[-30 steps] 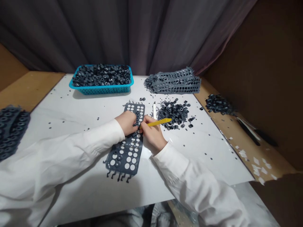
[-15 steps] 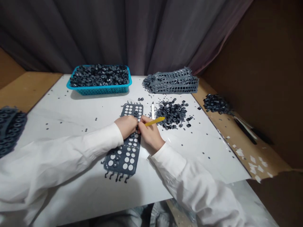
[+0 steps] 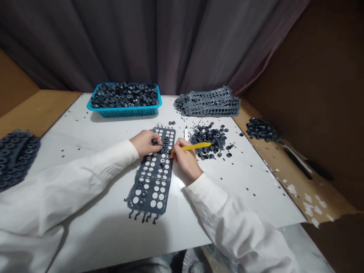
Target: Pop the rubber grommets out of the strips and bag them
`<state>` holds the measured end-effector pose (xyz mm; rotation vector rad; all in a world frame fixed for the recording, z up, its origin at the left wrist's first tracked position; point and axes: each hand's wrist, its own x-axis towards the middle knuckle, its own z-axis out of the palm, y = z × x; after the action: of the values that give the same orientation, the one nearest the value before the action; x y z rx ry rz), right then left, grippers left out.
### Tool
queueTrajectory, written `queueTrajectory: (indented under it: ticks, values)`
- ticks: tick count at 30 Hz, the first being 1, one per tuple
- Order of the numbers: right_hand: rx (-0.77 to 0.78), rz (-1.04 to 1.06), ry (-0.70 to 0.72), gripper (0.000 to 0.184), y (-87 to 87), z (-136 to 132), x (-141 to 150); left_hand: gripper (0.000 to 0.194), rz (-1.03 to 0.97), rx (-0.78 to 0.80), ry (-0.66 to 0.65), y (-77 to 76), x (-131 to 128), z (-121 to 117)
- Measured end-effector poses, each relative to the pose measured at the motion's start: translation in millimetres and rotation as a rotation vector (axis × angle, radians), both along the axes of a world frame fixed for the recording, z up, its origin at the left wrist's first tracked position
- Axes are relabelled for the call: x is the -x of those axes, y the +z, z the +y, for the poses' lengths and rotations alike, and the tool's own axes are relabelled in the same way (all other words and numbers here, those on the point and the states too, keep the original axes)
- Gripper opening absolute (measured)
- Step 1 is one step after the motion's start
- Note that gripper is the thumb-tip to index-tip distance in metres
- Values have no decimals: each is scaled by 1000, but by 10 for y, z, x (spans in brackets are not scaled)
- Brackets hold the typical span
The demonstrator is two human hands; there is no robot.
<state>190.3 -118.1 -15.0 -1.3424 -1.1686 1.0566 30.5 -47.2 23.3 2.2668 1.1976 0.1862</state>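
A dark grey rubber sheet with rows of round holes lies lengthwise on the white tabletop. Several small ring-shaped parts are still seated in it. My left hand is over the sheet's upper left side, its fingers curled on a small black rubber part. On the right edge of the sheet, my right hand is closed around a slim yellow tool, its flat end pointing right. The tool's tip is by the holes, partly hidden by the fingers. A loose pile of black rubber parts lies just right of this hand.
At the back left stands a blue basket heaped with black parts. Stacked punched sheets lie at the back right. More unpunched sheets are at far left. A white-handled knife lies behind my right hand; black-handled tools rest rightward.
My left hand has drawn away from the right one, leftward, with a black rubber part in its fingers. The yellow tool now lies flatter. The whole view has shifted slightly.
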Motion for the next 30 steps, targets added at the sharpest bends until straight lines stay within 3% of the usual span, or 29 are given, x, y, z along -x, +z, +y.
queueTrajectory:
  ticks: [11,18,25,27,30]
  values:
    - [12,-63,49,17,-1,13,34,21,136,-75,-65,-22,-113,-53]
    - [-11,-151,79,19,-32,71,40,19,339,-286,-187,-67,-219,-148]
    - [-15,-251,79,21,-74,145,36,26,427,-290,-255,-50,-253,-220]
    - [-11,-252,81,21,-85,149,36,25,359,-316,-221,9,-191,-104]
    - [19,-194,86,20,-86,141,39,26,177,-366,-55,123,-38,133]
